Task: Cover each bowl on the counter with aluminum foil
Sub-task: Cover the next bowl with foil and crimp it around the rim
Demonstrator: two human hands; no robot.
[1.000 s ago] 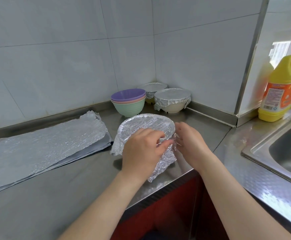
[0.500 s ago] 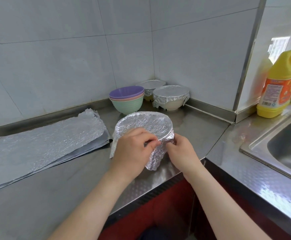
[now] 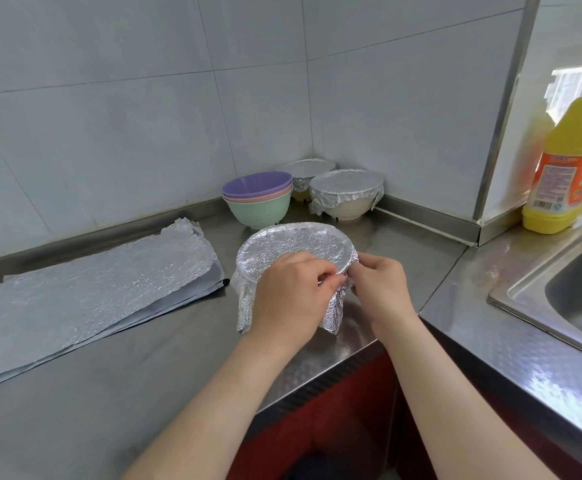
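A bowl wrapped in aluminum foil (image 3: pixel 289 244) stands near the counter's front edge. My left hand (image 3: pixel 288 299) curls round its near side and pinches the foil at the rim. My right hand (image 3: pixel 379 289) pinches the foil at the bowl's right rim, beside the left fingers. A flap of foil hangs down between the hands. Two foil-covered bowls stand in the back corner, one cream (image 3: pixel 346 194), one behind it (image 3: pixel 308 171). A stack of three uncovered bowls (image 3: pixel 258 199), purple on top, then pink, then green, stands left of them.
Flat foil sheets (image 3: pixel 92 292) lie stacked on the steel counter (image 3: pixel 127 393) at the left. A yellow detergent bottle (image 3: pixel 570 168) stands at the right by the sink (image 3: pixel 580 296). Tiled walls close the back and the corner.
The view has shifted a little. Both hands have worked along the bowl's near rim, and the foil on the bowl's near side now hangs in a narrower, more gathered flap between them.
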